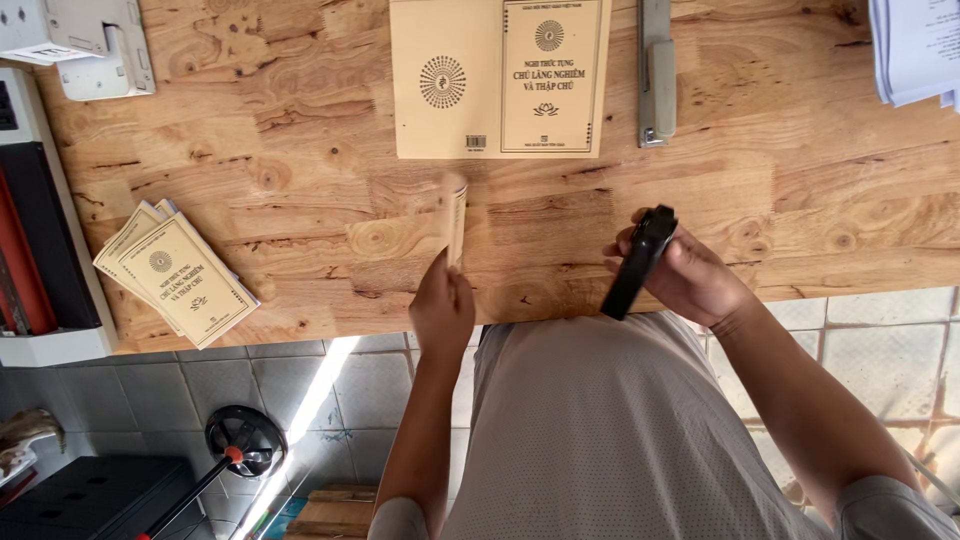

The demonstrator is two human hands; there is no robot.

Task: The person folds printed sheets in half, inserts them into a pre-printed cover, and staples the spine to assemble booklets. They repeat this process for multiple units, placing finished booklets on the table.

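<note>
Head view: the picture is seen upside down, with the person's body at the bottom and the wooden surface (300, 150) above it. A thin folded booklet (456, 218) is held on its edge by the left hand (441, 310), whose fingers are closed around its lower end; the booklet stands almost upright on the surface, near the front edge and about in the middle. A black stapler (638, 262) is gripped by the right hand (688, 278), with the fingers wrapped around its body; it is tilted, and its lower end reaches past the front edge of the surface. The two hands are kept apart, and the stapler is not touching the booklet.

Beyond the booklet, an opened beige cover sheet (498, 78) is laid flat, with a round ornament on each half. Just beside it, on the side of the right hand, a long grey stapler (655, 72) is lying. A small pile of finished booklets (178, 274) is placed well apart, on the side of the left hand, near the front edge. A stack of white papers (918, 48) is seen at the far corner. A grey tiled floor (350, 390) is visible under the surface.
</note>
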